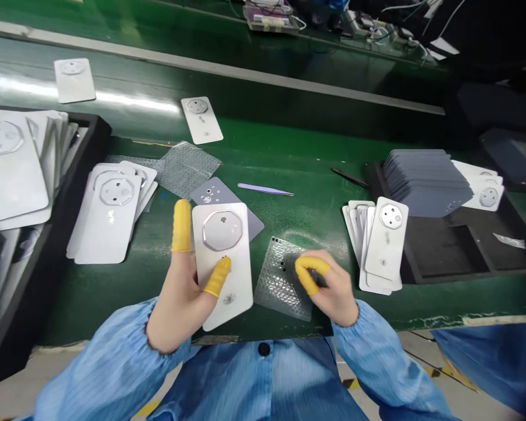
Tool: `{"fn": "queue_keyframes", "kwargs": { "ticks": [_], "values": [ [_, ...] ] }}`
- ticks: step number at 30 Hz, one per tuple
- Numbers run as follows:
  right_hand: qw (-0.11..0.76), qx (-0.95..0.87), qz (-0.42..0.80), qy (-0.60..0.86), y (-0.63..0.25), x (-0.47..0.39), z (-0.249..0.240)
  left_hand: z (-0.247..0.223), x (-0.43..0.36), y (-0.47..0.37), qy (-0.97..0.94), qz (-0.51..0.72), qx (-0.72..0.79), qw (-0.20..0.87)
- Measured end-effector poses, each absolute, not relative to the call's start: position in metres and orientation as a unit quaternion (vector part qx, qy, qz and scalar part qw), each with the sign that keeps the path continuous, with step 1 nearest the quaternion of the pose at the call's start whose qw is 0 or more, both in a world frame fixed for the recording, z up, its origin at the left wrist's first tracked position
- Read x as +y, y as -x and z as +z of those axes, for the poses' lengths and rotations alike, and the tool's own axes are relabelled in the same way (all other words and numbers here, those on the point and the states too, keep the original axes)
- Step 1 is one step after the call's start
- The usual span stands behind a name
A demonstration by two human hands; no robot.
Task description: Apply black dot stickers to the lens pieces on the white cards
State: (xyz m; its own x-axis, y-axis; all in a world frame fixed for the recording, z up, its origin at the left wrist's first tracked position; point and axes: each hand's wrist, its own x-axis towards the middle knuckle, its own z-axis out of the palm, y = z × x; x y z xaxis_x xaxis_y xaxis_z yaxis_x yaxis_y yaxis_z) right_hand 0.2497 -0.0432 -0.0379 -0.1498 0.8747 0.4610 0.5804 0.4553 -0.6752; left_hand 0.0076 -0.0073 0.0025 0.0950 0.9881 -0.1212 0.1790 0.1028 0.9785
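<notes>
My left hand (186,298), with yellow finger cots, holds a white phone back panel (239,286), its thumb across the front below the large round camera ring. Under the panel's upper edge lies a grey panel (251,221) with small holes. My right hand (333,286), also in yellow cots, is over a bubble-wrap sheet (280,286), thumb and forefinger curled together. Whatever is between those fingertips is too small to make out. Several small black pieces dot the bubble wrap.
Purple tweezers (265,189) and another bubble-wrap sheet (186,169) lie beyond the hands. White panels are stacked at left (109,222) and right (383,251). A black tray (442,257) holds grey panels (425,181); another black tray (99,131) stands far left.
</notes>
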Motion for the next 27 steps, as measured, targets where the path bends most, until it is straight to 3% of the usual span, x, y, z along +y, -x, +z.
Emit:
{"fn": "queue_keyframes", "kwargs": {
  "ticks": [4,10,15,27],
  "values": [
    [0.464,-0.734,0.078,0.490,-0.230,-0.034,-0.002,0.013,-0.026,-0.026,-0.508,0.391,0.491,0.589],
    [0.392,-0.822,-0.017,0.412,-0.208,-0.035,0.013,0.013,-0.043,-0.040,-0.512,0.397,0.460,0.607],
    [0.337,-0.845,-0.008,0.415,-0.211,-0.044,0.012,0.009,-0.045,-0.038,-0.515,0.393,0.463,0.605],
    [0.311,-0.844,-0.032,0.437,-0.208,-0.046,0.014,0.006,-0.043,-0.039,-0.570,0.354,0.473,0.572]
  ]
}}
